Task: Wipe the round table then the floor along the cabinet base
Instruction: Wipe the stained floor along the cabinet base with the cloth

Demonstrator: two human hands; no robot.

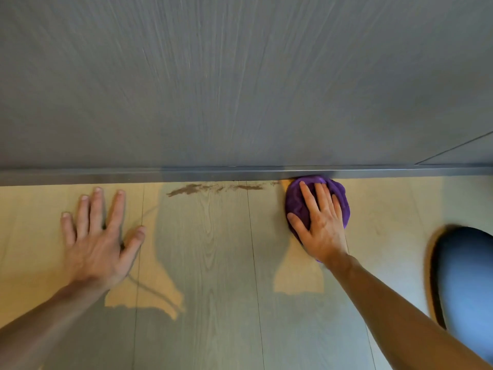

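- Wood-look floor (pixel 218 263) nearest, pale planks, seams running toward cabinet; round table not in view, so judged to be on the floor half of the task.
- Blue rounded shape (pixel 464 273) at right edge, blurred; cannot tell what.
- Left hand (pixel 98 236) flat on floor, fingers spread wide, holding nothing; looks like a brace.
- Right hand (pixel 320 222) palm-down on purple cloth (pixel 338 193), fingers extended, pressing rather than gripping; cloth bunched under it.
- Cloth far edge touching metal plinth strip (pixel 186 175) at cabinet base.
- Brown smear (pixel 213 187) on floor just beside strip, left of cloth, between the two hands; not yet wiped.
- Grey cabinet (pixel 240 81) front fills the far half.
- For a clean pass, probably: keep cloth tight against strip, press through the palm, sweep left over the whole smear in one stroke.
- Keep cloth edge in the corner, else residue likely stays in the joint.
- Fold to a fresh face if smear drags instead of lifting.
- Shift left hand clear before the sweep gets there.
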